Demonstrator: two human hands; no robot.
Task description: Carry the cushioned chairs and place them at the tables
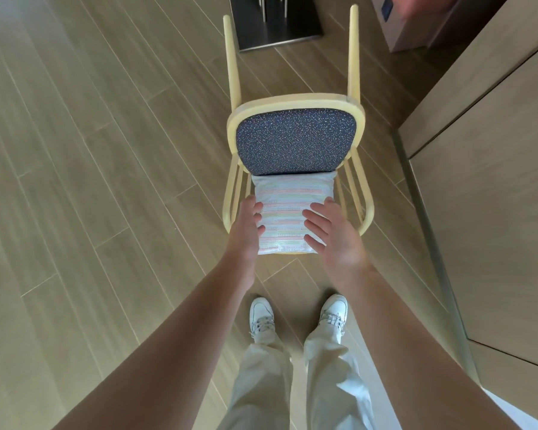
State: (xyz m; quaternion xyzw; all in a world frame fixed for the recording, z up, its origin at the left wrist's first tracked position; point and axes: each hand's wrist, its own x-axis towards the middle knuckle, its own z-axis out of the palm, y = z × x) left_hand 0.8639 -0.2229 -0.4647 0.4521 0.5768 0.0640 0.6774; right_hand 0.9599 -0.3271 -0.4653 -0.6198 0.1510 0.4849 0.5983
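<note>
Wood floor, chair tipped, legs pointing away

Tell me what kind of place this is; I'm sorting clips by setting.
Probably an indoor dining or café-like room: wood-plank floor, a pale wooden chair with a speckled blue pad and striped cushion, wood-panelled cabinetry alongside.

Both arms outstretched — left hand, right hand spread.
</note>
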